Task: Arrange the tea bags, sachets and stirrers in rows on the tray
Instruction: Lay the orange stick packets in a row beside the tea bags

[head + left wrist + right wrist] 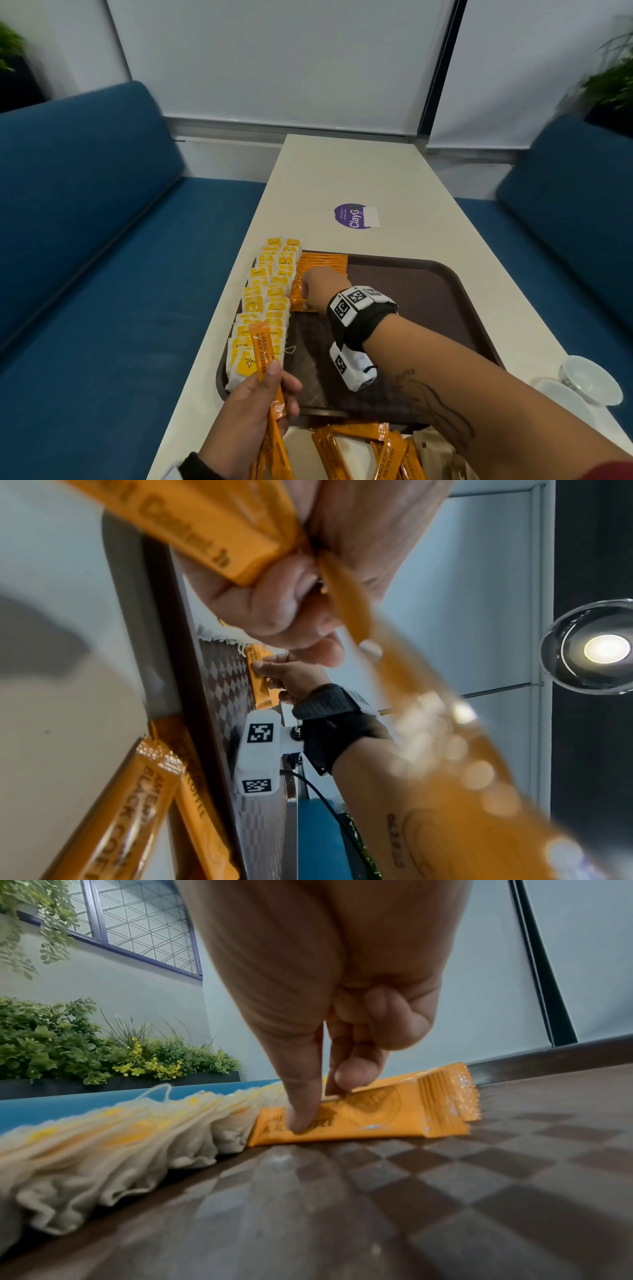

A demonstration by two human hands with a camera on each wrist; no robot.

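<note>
Head view: the tea bags (265, 301) already fill 2 rows along the tray (445, 308) edge at 9 o'clock; the sachet row (320, 263) beside them is only begun. More loose sachets (359, 452) wait on the tabletop (342, 178) at 6 o'clock, and no stirrers are visible.

Left wrist view: the left hand (294, 610) grips a spare sachet (192, 520).

Right wrist view: the right hand (325, 1015) presses the front sachet (359, 1118) with straight fingers (301, 1115).

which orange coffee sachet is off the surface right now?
The sachet gripped upright in the left hand, over the tea bags. The others lie flat: a row on the tray, a loose pile nearer.
</note>
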